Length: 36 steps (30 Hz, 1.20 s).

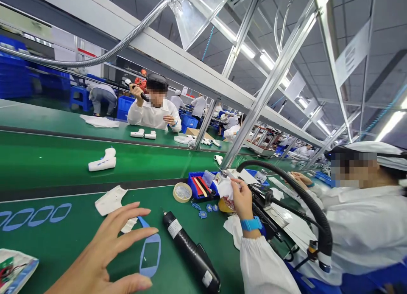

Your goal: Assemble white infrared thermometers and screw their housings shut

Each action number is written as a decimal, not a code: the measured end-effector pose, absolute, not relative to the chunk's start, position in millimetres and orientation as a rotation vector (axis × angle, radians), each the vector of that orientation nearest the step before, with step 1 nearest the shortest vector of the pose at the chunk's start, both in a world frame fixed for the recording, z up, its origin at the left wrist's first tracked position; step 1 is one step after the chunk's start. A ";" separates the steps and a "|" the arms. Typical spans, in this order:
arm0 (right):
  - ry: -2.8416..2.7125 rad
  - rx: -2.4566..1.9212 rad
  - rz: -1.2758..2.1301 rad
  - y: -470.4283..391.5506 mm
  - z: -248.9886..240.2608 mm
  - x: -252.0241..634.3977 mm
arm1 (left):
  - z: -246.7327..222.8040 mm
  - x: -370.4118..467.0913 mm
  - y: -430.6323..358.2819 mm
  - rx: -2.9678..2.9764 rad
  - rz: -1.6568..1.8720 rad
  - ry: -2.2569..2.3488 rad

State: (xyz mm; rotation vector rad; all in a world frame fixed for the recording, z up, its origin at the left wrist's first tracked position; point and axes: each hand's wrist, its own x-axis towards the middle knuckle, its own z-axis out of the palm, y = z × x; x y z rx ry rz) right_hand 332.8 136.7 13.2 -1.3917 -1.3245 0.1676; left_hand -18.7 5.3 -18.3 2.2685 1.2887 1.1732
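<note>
My left hand point(116, 245) is stretched over the green bench, thumb and fingers spread, holding nothing. Just beside its fingertips lies a blue oval frame point(149, 271) with a rectangular window. A black electric screwdriver point(190, 251) rests on the bench between my two hands. Farther up, my right hand point(243, 199), with a blue band at its wrist, pinches a crumpled white cloth point(224, 187). Below that cloth, a yellow container point(225, 206) is partly hidden. Small blue parts point(202, 214) lie to its left.
Several blue frames point(41, 215) line the bench at left, above a bag with circuit boards point(17, 266). A tape roll point(175, 197) holding small silvery pieces stands by a blue bin point(194, 189). A white handheld device point(102, 161) sits on the belt. A co-worker point(365, 226) sits at right.
</note>
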 end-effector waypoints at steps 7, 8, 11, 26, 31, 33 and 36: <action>-1.401 -1.487 0.174 186.1 -0.4 341.3 | -25.0 -14.4 4.9 2.261 1.178 1.256; -1.415 -1.482 0.177 184.3 1.1 339.7 | -23.7 -14.7 4.5 2.246 1.177 1.264; -1.448 -1.417 0.168 161.9 10.2 327.6 | -16.8 -16.1 1.8 2.190 1.169 1.285; -1.938 -0.635 0.563 -8.5 15.5 156.9 | 12.7 -37.0 -42.4 1.463 1.019 0.822; -1.923 -0.545 0.623 -10.5 14.2 128.2 | 12.4 -49.0 -68.1 1.226 1.103 0.683; -1.928 -0.534 0.623 -13.1 12.9 120.8 | 9.8 -54.0 -76.9 1.229 1.155 0.658; -1.948 -0.552 0.682 -17.7 10.6 109.9 | 3.4 -59.1 -87.9 1.220 1.252 0.595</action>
